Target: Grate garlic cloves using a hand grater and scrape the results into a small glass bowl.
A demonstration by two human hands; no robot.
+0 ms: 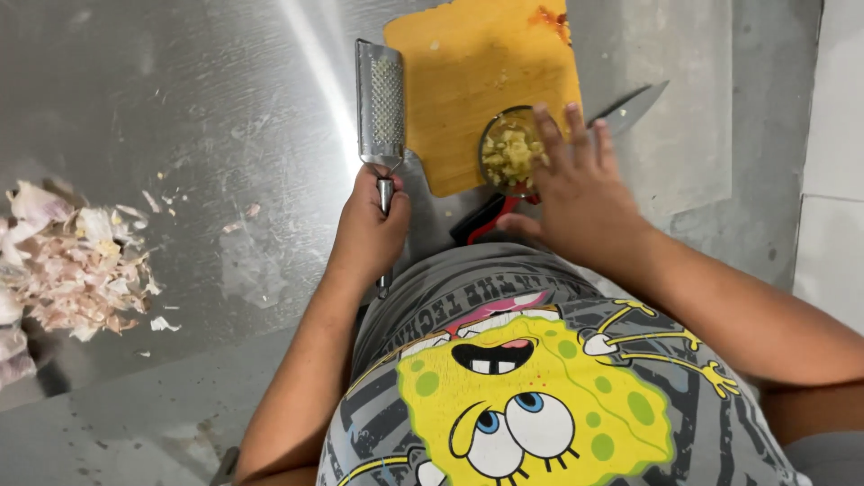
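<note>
On the counter, the grater lies beyond the left hand, the cutting board and bowl beyond the right hand, peels far left.

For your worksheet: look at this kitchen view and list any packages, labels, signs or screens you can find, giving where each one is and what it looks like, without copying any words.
No packages, labels, signs or screens show on the steel counter.
Printed T-shirt: at the bottom of the view, worn by the person; grey with a yellow cartoon figure and lettering around it. This is the only printed thing in view.
</note>
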